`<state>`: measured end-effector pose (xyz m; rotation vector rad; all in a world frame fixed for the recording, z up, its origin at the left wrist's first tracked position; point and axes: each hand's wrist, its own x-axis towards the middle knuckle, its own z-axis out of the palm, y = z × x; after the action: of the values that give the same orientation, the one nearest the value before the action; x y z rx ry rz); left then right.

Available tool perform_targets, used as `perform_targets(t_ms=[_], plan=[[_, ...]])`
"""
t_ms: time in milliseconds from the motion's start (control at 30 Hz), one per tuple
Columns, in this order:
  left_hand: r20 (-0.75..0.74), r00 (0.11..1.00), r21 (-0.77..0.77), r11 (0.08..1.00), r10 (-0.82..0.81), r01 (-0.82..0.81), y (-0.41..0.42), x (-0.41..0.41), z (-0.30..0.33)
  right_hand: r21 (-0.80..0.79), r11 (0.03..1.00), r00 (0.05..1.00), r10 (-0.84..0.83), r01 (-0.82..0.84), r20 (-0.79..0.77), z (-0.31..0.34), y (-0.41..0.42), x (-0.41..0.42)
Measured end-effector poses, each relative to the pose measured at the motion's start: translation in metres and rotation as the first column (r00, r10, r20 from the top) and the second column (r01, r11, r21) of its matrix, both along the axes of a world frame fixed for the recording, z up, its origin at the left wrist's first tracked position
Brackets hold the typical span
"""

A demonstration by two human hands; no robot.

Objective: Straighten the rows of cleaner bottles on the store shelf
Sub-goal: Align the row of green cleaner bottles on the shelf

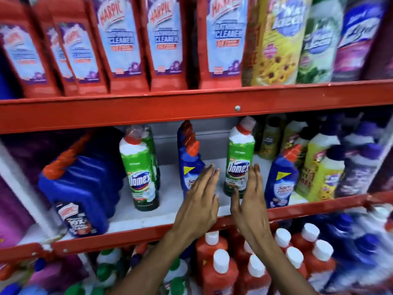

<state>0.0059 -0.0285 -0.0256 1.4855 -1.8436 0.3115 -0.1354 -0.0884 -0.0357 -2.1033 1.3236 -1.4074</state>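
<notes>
Both hands are reaching into the middle shelf (pixel 148 218) from below and in front. The left hand (pixel 200 201) and the right hand (pixel 248 201) are flanking the green Domex bottle (pixel 239 160), which is standing upright near the middle of the shelf, set back from the front lip. The bottle is lying straight ahead of the fingers, in the gap between the two palms, with its long axis vertical. The right hand is the nearer of the two: its fingertips (pixel 256 169) are lying at or just beside the bottle's right flank, though actual contact cannot be confirmed. The left hand is standing slightly apart from the bottle's left side and is overlapping the blue bottle (pixel 189 165) behind it.

On each hand the fingers are extended flat and held close together, palms facing inward; neither hand is gripping anything.

The green bottle is showing a white shoulder, a red cap angled at the neck and a front-facing label. A second green Domex bottle (pixel 139 167) is standing to the left, nearer the front edge, so the two are not aligned in depth. In judgement, the coming move is requiring both palms to close on the flanks and slide the bottle forward.
</notes>
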Motion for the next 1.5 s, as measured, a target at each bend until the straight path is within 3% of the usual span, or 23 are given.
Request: perform_targets(t_ms=[167,300,467,700,933,1233,1500], plan=[[-0.172,0.985,0.100,0.994,-0.015,0.032,-0.038,-0.028,0.006,0.143,0.986,0.991,0.064,-0.081,0.119,-0.002,-0.030,-0.008],[-0.455,0.890,0.179,0.981,0.014,0.076,-0.069,-0.035,0.008,0.171,0.975,0.980,0.117,-0.144,0.160,0.006,-0.045,-0.012],[-0.604,0.796,0.116,0.992,0.040,0.038,-0.076,-0.039,0.008,0.154,0.977,0.981,0.124,-0.147,0.151,0.002,-0.051,-0.019],[-0.639,0.767,-0.026,0.998,-0.061,0.058,-0.016,-0.026,0.007,0.023,0.963,0.937,0.257,-0.270,0.236,0.000,0.002,-0.020],[-0.633,0.773,-0.114,0.986,0.022,-0.121,0.064,0.024,0.014,-0.005,0.909,0.885,0.407,-0.417,0.225,0.020,0.061,0.032],[-0.581,0.780,-0.045,0.947,0.234,-0.317,0.117,0.099,0.002,0.064,0.821,0.822,0.559,-0.567,0.112,0.011,0.086,0.127],[-0.537,0.795,0.010,0.945,0.281,-0.327,0.117,0.110,-0.002,0.114,0.842,0.849,0.517,-0.528,0.114,-0.002,0.086,0.143]])
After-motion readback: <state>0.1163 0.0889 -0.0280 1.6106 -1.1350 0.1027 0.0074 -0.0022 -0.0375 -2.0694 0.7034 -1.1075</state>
